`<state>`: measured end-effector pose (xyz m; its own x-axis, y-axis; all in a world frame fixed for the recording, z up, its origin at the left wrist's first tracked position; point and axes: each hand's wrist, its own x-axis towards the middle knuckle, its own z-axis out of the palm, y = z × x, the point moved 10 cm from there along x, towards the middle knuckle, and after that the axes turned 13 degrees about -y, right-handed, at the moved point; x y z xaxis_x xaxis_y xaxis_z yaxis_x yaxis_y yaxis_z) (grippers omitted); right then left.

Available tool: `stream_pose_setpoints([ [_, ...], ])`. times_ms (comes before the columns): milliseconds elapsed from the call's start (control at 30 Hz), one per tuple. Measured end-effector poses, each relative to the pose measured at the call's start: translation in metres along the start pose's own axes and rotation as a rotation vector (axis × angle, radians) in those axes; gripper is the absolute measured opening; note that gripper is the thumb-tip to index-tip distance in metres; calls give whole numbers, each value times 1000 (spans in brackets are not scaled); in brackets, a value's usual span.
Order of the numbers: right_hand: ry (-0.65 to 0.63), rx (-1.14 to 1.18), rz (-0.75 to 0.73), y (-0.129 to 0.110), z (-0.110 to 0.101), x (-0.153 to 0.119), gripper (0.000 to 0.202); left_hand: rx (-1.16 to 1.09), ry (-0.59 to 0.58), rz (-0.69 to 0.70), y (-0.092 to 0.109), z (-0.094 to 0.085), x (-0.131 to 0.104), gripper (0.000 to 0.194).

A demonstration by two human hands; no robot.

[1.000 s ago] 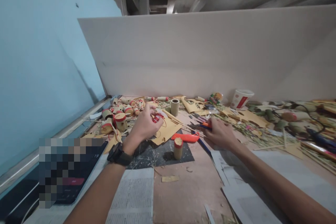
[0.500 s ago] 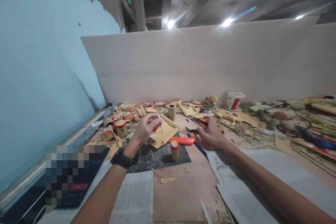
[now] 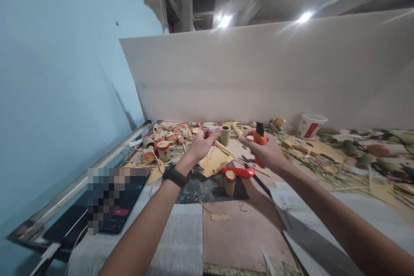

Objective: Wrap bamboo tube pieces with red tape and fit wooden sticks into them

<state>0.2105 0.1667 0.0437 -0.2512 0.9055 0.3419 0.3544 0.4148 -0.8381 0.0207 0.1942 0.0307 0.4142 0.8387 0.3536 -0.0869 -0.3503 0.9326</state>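
Observation:
My left hand (image 3: 204, 144), with a dark watch on its wrist, is raised over the work area, thumb and fingers closed on red string (image 3: 211, 142), mostly hidden by the fingers. My right hand (image 3: 267, 151) is wrapped round an orange tool (image 3: 259, 138) with a flat black end pointing up; its exact kind is unclear. Between and just behind the hands stands a hollow bamboo tube (image 3: 225, 136). A yellowish sheet (image 3: 215, 161) lies below my left hand. Nearer me, a bamboo piece with a red band (image 3: 230, 183) stands upright before a red-handled tool (image 3: 242, 172).
A dark mat (image 3: 203, 189) lies beneath the pieces. Red-banded bamboo pieces (image 3: 164, 151) crowd the left, beside a phone (image 3: 129, 198). Newspaper (image 3: 181, 237) covers the front. A paper cup (image 3: 311, 126) stands by the white partition (image 3: 258, 73); straw and scraps (image 3: 307, 166) spread right.
My right hand has lifted off the table with the orange tool and moved toward my left. My left hand has risen slightly. The view has shifted left.

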Motion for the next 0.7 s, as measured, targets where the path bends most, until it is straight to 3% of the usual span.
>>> stream_pose_setpoints([
  [133,-62,117,-34,-11,26,3,41,19,-94,75,16,17,14,43],
  [267,-131,147,-104,-17,41,3,37,-27,-94,47,8,23,9,44],
  [400,-125,84,-139,-8,42,1,33,-78,-157,-50,-6,36,-3,48],
  [533,-104,28,-105,4,42,-5,28,-52,-207,-57,-5,46,-8,46],
  [700,-91,-117,-137,-8,46,-15,24,-25,-178,-51,-9,43,-7,42],
])
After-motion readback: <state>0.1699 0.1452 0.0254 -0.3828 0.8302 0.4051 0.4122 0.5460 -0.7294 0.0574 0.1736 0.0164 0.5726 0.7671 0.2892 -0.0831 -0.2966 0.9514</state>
